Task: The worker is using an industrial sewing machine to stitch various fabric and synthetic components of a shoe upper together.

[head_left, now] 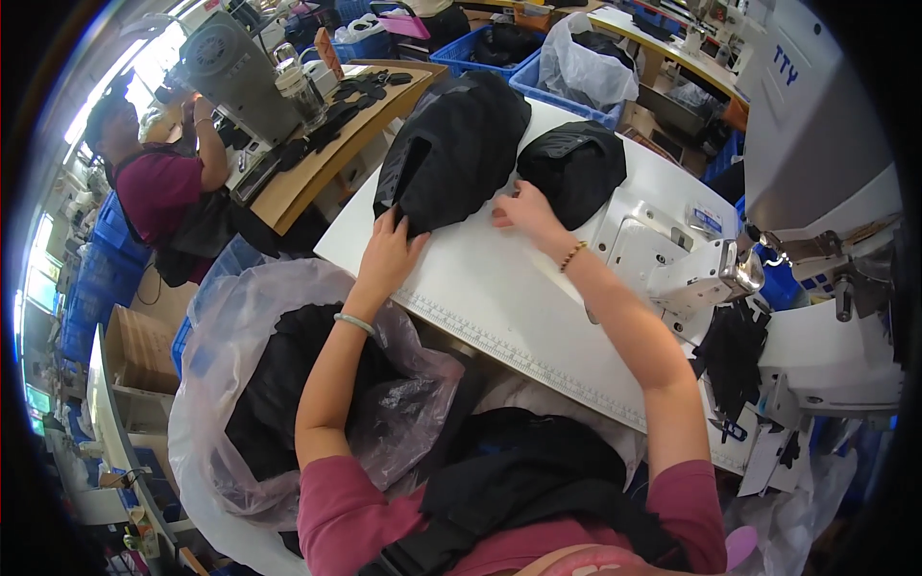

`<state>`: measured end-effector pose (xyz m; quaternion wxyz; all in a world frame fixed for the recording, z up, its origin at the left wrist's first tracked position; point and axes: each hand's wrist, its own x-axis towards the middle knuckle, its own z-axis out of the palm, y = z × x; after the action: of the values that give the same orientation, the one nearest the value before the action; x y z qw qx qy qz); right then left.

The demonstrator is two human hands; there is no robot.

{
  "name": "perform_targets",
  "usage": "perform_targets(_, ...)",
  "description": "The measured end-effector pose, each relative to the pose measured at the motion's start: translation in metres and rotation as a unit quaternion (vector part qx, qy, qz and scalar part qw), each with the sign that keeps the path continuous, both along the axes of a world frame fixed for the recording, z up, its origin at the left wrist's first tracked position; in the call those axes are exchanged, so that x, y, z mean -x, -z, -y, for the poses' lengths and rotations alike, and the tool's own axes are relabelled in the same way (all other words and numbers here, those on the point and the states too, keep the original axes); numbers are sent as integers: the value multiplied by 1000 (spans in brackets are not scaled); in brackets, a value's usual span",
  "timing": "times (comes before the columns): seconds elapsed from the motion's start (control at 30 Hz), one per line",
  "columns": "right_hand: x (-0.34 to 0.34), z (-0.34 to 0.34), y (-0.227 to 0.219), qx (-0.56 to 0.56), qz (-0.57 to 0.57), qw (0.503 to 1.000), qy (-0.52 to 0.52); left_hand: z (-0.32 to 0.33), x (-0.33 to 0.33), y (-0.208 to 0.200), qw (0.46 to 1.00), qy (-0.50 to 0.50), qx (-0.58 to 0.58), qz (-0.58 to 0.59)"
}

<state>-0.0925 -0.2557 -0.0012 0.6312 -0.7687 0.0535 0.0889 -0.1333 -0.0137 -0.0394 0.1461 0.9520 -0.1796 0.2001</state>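
A large black fabric piece (pixel 463 144), bulging and bag-like with a long slit on its left side, lies on the white sewing table (pixel 490 278). My left hand (pixel 392 254) is at its near left corner, the fabric edge between fingers and thumb; part of the fingertips is hard to make out. To its right sits a smaller rounded black fabric piece (pixel 574 173) with a patterned panel on top. My right hand (pixel 530 213) hovers over the table just beside this smaller piece, its fingers loosely bent and apart, with nothing visible in them.
An industrial sewing machine (pixel 706 274) stands at the right, black scraps (pixel 735 350) hanging beside it. A plastic-lined bin (pixel 221 384) of black fabric is by my left arm. Blue crates (pixel 576 96) stand behind the table. A co-worker (pixel 158 187) works at the far left.
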Motion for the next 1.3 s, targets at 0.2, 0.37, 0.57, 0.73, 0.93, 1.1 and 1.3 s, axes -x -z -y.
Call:
perform_targets(0.2,-18,-19,26,-64,69,989,113,16,-2,-41,998,-31,-40,-43)
perform_targets(0.37,-11,-28,21,-109,59,985,122,2,-9,-42,993,-26,-41,-109)
perform_targets(0.57,-13,-19,28,-165,50,978,120,17,-13,-28,987,22,127,-93)
perform_targets(0.73,-4,-13,32,-65,114,988,86,40,-25,-32,999,-37,22,-6)
perform_targets(0.93,65,27,24,89,176,977,-76,44,-10,-46,989,-97,-97,52)
perform_targets(1.1,133,84,8,192,213,951,-118,83,20,-88,996,-78,-17,26)
perform_targets(1.3,183,74,-13,266,219,924,-167,187,-15,-78,950,262,-15,170)
